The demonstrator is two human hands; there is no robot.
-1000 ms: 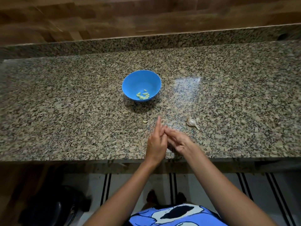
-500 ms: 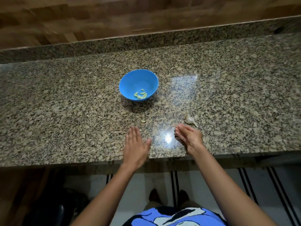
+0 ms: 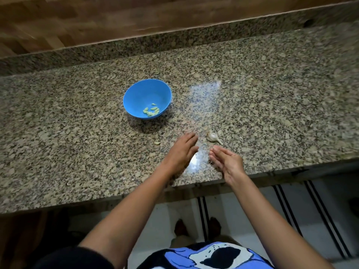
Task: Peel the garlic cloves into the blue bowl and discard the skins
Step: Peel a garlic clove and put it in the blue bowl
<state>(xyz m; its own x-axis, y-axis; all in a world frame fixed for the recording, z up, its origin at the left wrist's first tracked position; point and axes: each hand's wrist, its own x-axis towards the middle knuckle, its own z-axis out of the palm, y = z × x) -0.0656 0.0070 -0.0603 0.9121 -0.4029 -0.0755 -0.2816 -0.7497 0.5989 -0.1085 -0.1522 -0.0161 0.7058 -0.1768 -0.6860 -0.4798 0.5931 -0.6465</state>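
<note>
A blue bowl (image 3: 136,94) stands on the granite counter with several peeled garlic cloves (image 3: 151,111) at its bottom. One loose clove (image 3: 157,142) lies on the counter in front of the bowl. A small garlic bulb remnant with a stem (image 3: 213,137) lies to the right. My left hand (image 3: 182,150) lies flat with straight fingers on the counter, between the loose clove and the bulb. My right hand (image 3: 226,162) hovers on its edge just below the bulb, fingers straight and together, holding nothing.
The granite counter (image 3: 272,105) runs left to right, with a raised granite ledge and a wooden wall behind it. Its front edge passes under my forearms. Below are a tiled floor with black stripes (image 3: 314,210) and my feet.
My left hand slid right and forward across the counter toward the bulb. My right hand turned onto its edge with fingers straightened. A second ago both hands were pressed together.
</note>
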